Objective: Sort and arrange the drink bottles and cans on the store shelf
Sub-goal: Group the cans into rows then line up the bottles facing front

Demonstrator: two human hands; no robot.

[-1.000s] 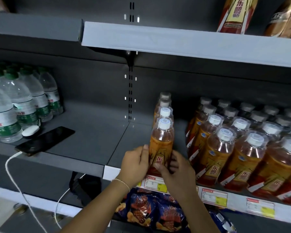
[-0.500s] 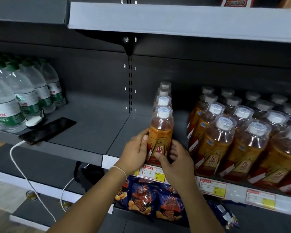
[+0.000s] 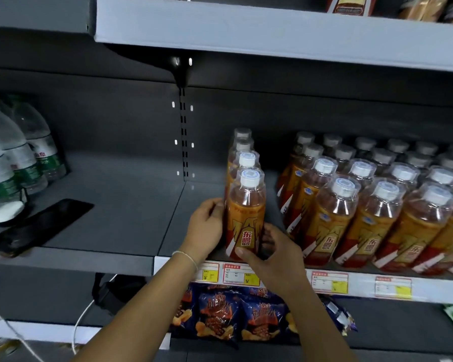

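An orange drink bottle (image 3: pixel 245 215) with a white cap stands upright at the front of a single-file row of like bottles on the grey shelf (image 3: pixel 131 205). My left hand (image 3: pixel 207 226) holds its left side, fingers curled round the label. My right hand (image 3: pixel 275 252) grips its lower right, thumb across the front of the label. A block of several rows of the same orange bottles (image 3: pixel 372 205) stands to the right, apart from this row by a gap.
Green-labelled water bottles (image 3: pixel 19 158) stand at the far left. A black phone (image 3: pixel 41 223) with a white cable and a white puck (image 3: pixel 7 211) lie on the shelf's left part. Snack bags (image 3: pixel 236 317) sit below. Price tags (image 3: pixel 330 282) line the shelf edge.
Both hands stay on the front orange bottle. The camera has moved closer and shifted left, so the shelf looks larger. The bottle's place in the row looks the same.
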